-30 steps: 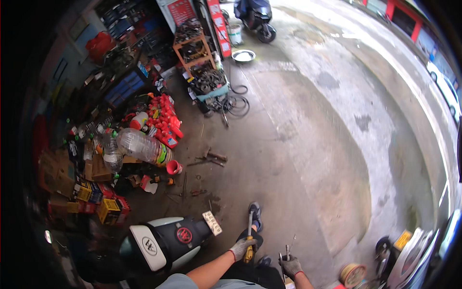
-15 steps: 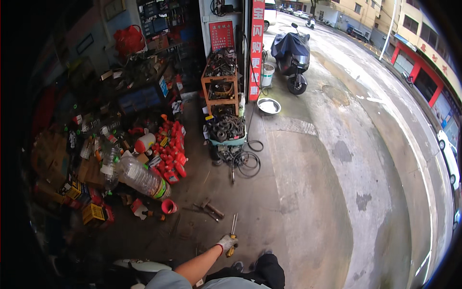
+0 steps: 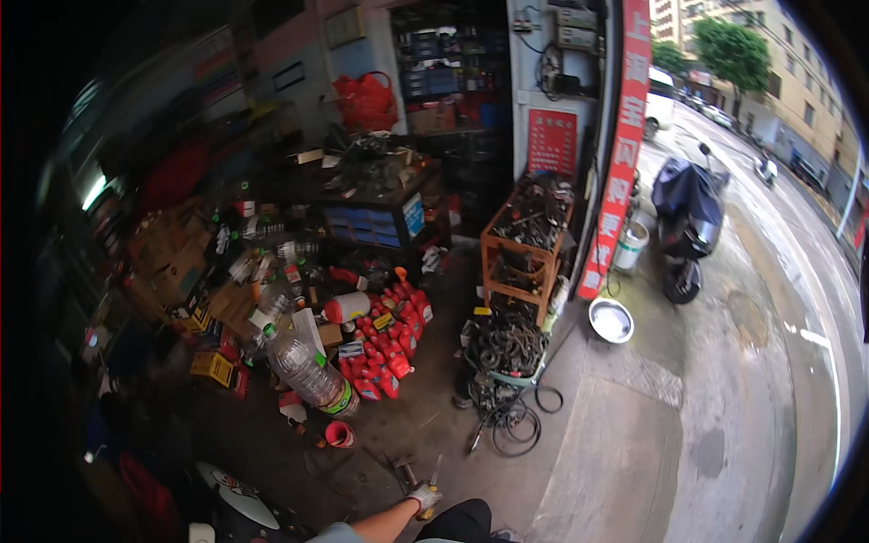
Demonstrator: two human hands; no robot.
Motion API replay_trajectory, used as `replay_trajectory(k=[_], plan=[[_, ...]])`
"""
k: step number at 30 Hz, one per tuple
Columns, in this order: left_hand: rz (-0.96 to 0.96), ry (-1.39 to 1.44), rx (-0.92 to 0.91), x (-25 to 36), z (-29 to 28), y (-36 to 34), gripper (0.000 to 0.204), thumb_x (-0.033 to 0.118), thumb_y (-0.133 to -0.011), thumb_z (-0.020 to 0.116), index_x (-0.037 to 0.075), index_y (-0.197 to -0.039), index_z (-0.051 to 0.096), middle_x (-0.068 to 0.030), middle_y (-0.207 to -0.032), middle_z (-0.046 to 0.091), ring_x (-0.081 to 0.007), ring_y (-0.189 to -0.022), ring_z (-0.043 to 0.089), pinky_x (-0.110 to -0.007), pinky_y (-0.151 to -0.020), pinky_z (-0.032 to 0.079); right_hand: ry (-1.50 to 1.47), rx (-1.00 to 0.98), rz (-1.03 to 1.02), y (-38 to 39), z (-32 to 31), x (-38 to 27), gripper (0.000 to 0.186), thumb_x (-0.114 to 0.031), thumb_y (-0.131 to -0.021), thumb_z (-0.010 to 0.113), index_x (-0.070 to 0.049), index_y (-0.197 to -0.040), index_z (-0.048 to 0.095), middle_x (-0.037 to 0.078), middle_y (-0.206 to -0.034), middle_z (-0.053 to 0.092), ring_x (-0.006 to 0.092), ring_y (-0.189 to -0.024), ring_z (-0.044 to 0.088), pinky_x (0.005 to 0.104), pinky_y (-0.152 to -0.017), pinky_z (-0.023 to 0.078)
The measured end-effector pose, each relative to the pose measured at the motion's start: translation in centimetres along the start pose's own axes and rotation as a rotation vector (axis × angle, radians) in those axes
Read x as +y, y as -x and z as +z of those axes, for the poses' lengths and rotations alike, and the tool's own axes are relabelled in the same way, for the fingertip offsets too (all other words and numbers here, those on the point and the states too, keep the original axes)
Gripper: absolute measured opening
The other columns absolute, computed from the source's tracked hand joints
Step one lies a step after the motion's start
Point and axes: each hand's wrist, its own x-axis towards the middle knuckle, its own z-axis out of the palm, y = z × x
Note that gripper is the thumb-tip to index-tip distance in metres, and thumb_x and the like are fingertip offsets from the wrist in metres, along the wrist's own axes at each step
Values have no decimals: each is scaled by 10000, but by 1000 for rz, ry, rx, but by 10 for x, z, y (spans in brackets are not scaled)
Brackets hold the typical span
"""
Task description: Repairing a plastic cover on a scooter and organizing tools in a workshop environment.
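Observation:
My left hand [image 3: 423,496], in a whitish work glove, is closed around yellow-handled screwdrivers [image 3: 436,472], their shafts pointing away from me. Past the glove, on the dark floor, lies a hammer [image 3: 408,474] with other slim tools beside it, partly hard to make out. A red cup [image 3: 339,434] stands on the floor farther to the left. My right hand is out of view.
Red bottles [image 3: 389,348], a large clear plastic bottle [image 3: 312,373] and cartons crowd the left. Ahead stand a wooden shelf [image 3: 523,270] of parts and a coiled black hose [image 3: 516,433]. A metal basin [image 3: 611,320] and a covered scooter [image 3: 685,213] are right. A white scooter panel [image 3: 237,496] is near-left.
The view has swung left and up, so the workshop clutter sits farther right and lower. My left hand keeps hold of the screwdrivers and now appears closer to the hammer.

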Motion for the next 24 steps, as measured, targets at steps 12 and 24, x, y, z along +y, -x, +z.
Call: replay_trajectory(k=[12,24], plan=[[-151,95,237,220,-63,-136,442,337,-749,686,46,-1067,590,-197,-955,669,-348,-907,664,-425,-777,530,-549,124,275,-286,-255,-173,156,-89,-782,655,-53,-905,565,66,-623,542,211,-504,526,385,-439,422],[618,-58,883,583,-211,-311,671,231,-785,643,40,-1370,377,-256,-1147,582,-408,-1020,591,-455,-872,488,-154,-240,361,-492,-340,-189,277,-189,-780,699,-34,-988,601,112,-758,623,243,-652,594,399,-577,493]])
